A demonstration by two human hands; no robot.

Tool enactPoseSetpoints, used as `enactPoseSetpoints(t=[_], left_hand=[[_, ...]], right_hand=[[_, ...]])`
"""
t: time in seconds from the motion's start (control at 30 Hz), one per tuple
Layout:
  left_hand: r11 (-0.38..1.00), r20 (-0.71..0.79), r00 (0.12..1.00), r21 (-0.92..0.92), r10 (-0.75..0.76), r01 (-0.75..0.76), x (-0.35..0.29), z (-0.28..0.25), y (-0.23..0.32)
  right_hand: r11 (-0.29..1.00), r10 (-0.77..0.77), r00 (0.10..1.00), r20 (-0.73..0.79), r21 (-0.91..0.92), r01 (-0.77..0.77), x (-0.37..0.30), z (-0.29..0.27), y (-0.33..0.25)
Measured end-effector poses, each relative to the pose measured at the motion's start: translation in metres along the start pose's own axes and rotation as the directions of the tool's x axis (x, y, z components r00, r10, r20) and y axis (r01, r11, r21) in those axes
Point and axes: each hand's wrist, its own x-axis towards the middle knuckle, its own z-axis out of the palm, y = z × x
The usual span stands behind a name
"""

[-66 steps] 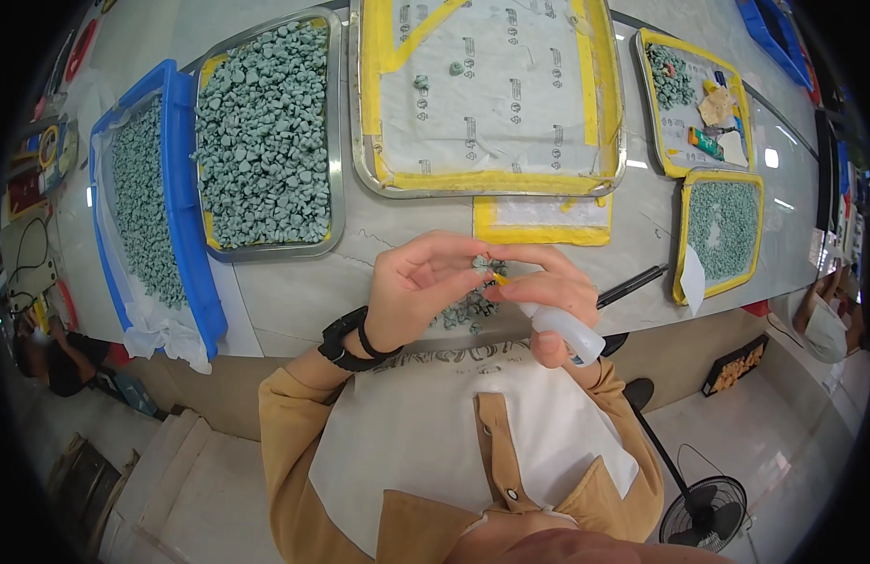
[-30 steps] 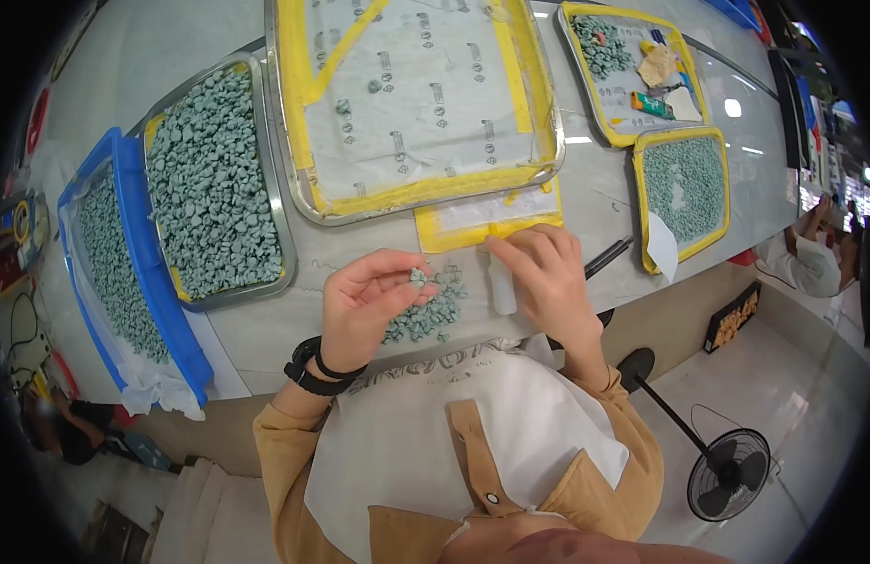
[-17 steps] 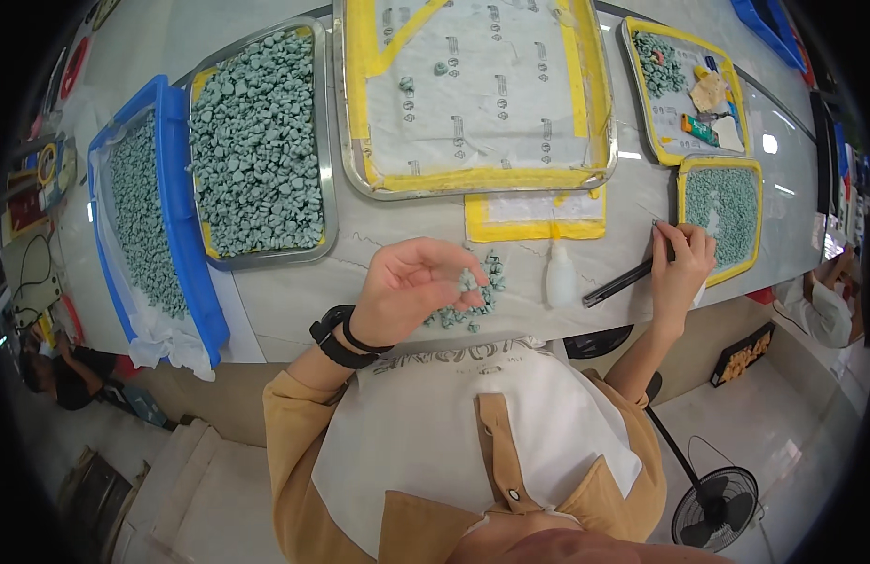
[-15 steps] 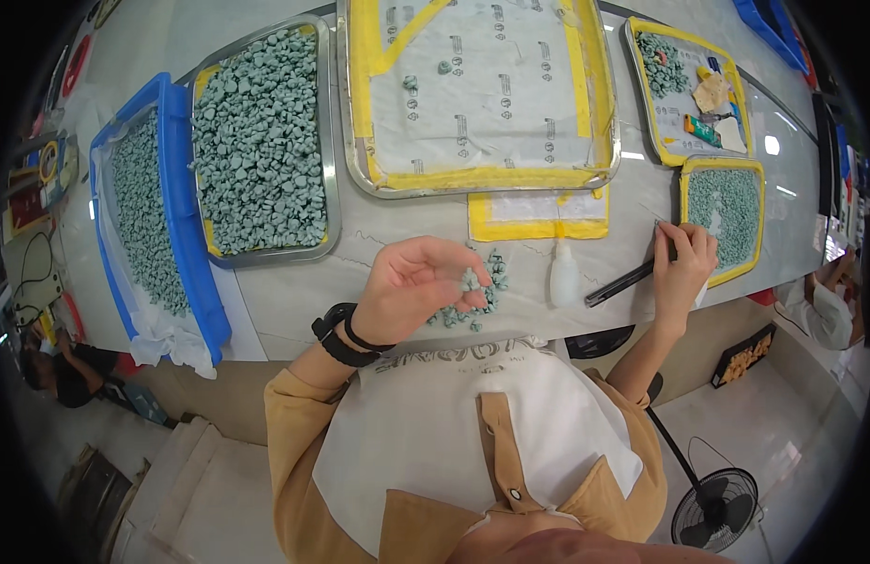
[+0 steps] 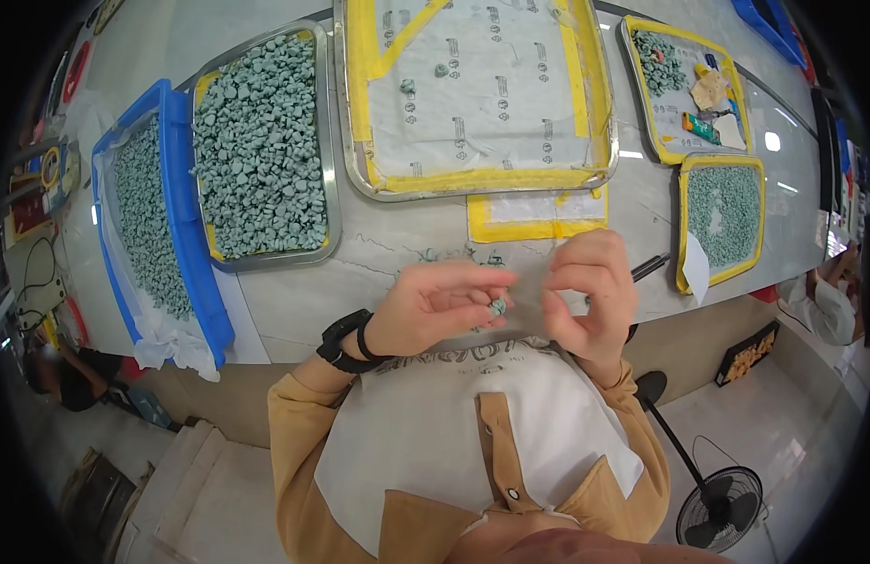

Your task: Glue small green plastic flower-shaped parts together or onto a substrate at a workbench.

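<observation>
Fingertips of the left hand (image 5: 430,303) pinch a green stone cluster (image 5: 497,307) above the table (image 5: 332,287). The right hand (image 5: 600,287) has returned from beside the yellow-rimmed chip tray (image 5: 682,209), putting both at the piece; its fingers curl half-apart, any hold unclear.

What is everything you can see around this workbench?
Small pieces: too many to count, green, trays and bench
Deep containers: two, blue, left and top right
Piled tray: one, silver, upper left
Large tray: one, silver and yellow, top centre
Small trays: two, yellow rims, right
Flat pad: one, white and yellow, centre
Paper slip: one, white, right
Slim tool: one, black, right
Fan: one, black, lower right
Other people: at least two, dark and white clothes, side edges
Wristbands: two, black, left wrist
Left grip: one, bare, centre, pinching a piece
Right grip: one, bare, beside it
</observation>
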Motion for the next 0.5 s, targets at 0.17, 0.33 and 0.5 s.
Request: enactPoseSetpoints(t=[0.17,0.33,0.5], left_hand=[[0.983,0.015,0.995,0.151,0.099,-0.100,0.0009,-0.0027,-0.0122],[0.966,0.035,0.998,0.254,0.047,-0.054,0.0017,-0.0014,-0.0071],[0.966,0.030,0.999,0.254,0.044,-0.050,0.0010,-0.0044,-0.0084]], right_hand=[[0.998,-0.031,0.985,0.170,-0.056,0.041,0.0085,0.0147,0.0057],[0.991,-0.044,0.978,0.203,-0.114,0.068,0.0091,0.0101,0.0033],[0.975,-0.132,0.959,0.250,-0.141,0.171,0.0100,0.0063,0.0020]])
